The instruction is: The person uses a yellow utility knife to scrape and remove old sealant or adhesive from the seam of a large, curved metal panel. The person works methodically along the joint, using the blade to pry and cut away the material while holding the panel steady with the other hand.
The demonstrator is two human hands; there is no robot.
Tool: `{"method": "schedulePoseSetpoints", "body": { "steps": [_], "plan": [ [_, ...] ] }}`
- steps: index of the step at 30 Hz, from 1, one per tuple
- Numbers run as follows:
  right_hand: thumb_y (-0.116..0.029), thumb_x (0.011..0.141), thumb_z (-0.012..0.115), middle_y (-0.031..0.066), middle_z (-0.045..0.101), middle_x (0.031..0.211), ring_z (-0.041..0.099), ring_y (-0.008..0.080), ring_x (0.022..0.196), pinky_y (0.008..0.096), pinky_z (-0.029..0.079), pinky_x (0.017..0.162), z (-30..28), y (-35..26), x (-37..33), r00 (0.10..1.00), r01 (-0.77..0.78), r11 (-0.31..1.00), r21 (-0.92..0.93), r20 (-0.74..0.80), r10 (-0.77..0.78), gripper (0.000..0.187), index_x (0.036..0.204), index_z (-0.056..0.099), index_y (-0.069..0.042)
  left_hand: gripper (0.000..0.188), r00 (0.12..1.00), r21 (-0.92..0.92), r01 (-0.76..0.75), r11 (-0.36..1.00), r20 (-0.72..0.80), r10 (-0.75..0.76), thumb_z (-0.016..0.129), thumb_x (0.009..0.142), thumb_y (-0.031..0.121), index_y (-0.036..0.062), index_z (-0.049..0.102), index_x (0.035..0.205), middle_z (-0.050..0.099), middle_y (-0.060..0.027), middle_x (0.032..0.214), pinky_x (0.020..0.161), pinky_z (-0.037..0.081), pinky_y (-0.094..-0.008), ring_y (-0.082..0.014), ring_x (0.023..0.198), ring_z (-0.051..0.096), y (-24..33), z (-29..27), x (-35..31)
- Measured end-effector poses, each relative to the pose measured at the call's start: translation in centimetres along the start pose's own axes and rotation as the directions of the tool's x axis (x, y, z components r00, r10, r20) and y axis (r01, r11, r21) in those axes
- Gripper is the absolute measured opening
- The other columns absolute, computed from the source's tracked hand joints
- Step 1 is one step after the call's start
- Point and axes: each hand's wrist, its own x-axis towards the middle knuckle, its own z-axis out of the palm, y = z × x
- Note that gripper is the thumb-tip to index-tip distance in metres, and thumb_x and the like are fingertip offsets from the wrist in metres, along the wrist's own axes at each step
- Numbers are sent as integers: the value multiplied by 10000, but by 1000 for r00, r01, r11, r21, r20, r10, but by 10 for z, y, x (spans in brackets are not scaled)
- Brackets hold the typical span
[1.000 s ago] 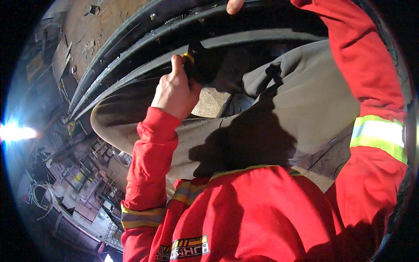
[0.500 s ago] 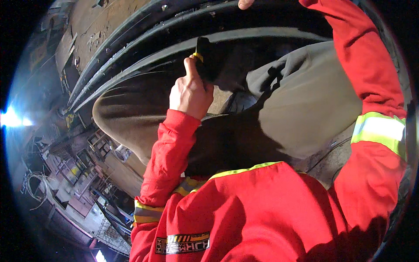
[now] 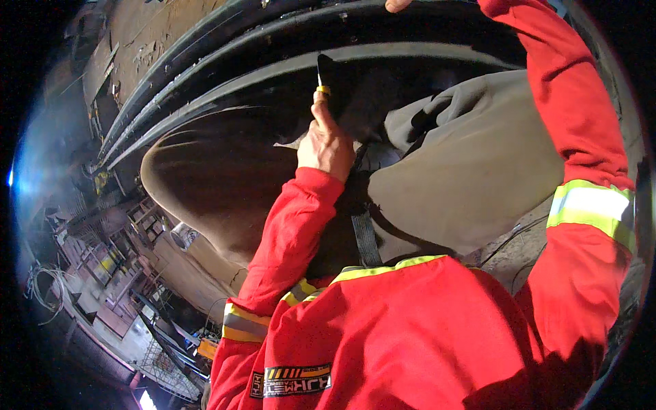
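My left hand (image 3: 329, 145) is closed around a thin-bladed tool (image 3: 320, 85) with a yellow neck, its index finger stretched along it. The grip hides the handle. The blade points away from me, and its tip reaches the pale edge of a long curved metal rail (image 3: 389, 52); whether it touches cannot be told. Of my right hand (image 3: 398, 5), only a fingertip shows at the top edge, by the dark far rails (image 3: 301, 27). The rest of that hand is out of frame, so what it holds is hidden.
My bent legs in brownish-grey trousers (image 3: 471, 164) lie between my body and the rails. Rusty metal plate (image 3: 157, 31) with flaking bits is at the far left. To the left are a coiled cable (image 3: 44, 290), a wire mesh basket (image 3: 164, 365) and workshop clutter.
My left hand has moved right with the thin-bladed tool, whose blade stands a little more upright. The right fingertip has shifted slightly right. The bright light at the left has shrunk.
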Motion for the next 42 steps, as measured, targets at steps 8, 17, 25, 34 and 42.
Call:
{"method": "schedulePoseSetpoints", "body": {
  "steps": [8, 17, 25, 34, 42],
  "plan": [
    [-543, 635, 798, 272, 416, 1399, 397, 391, 1308, 465, 347, 1073, 2, -27, -1, 999, -40, 993, -115, -17, 38, 1160, 1478, 263, 48, 787, 971, -19, -87, 996, -227, 81, 635, 791, 11, -65, 153, 1409, 584, -310, 960, 575, 506, -486, -468, 731, 615, -24, 35, -2],
    [-306, 572, 810, 243, 448, 1362, 407, 383, 1286, 460, 344, 1062, 18, -33, 2, 993, -68, 981, -183, -103, 50, 1107, 1461, 272, 77, 801, 983, -71, -66, 995, -176, 53, 602, 780, -32, -5, 164, 1450, 587, -294, 941, 546, 496, -473, -429, 681, 625, -23, 49, 16],
    [-304, 544, 818, 276, 515, 1301, 492, 379, 1232, 414, 403, 1038, 10, -28, 4, 995, -14, 980, -198, -95, -5, 1096, 1431, 319, 104, 809, 990, -106, -14, 994, -139, -1, 613, 776, -32, 43, 171, 1449, 591, -285, 932, 549, 501, -477, -426, 684, 632, -23, 48, 18],
    [-309, 537, 816, 325, 596, 1165, 604, 383, 1094, 389, 483, 938, -2, -6, 18, 999, 53, 995, -90, -2, -54, 1075, 1398, 347, 131, 815, 964, -311, 266, 913, 104, -245, 628, 760, -33, 91, 194, 1439, 596, -251, 915, 589, 514, -468, -412, 713, 645, 7, -10, -26],
    [-350, 551, 851, 282, 572, 1275, 559, 350, 1197, 370, 441, 1006, -35, -5, 20, 979, -76, 997, 29, 190, 69, 1084, 1435, 366, 48, 622, 974, -599, 75, 798, -129, -188, 542, 746, -88, 29, 391, 1338, 548, -34, 858, 622, 445, -236, -102, 681, 516, 17, -89, -34]
  ]
}}
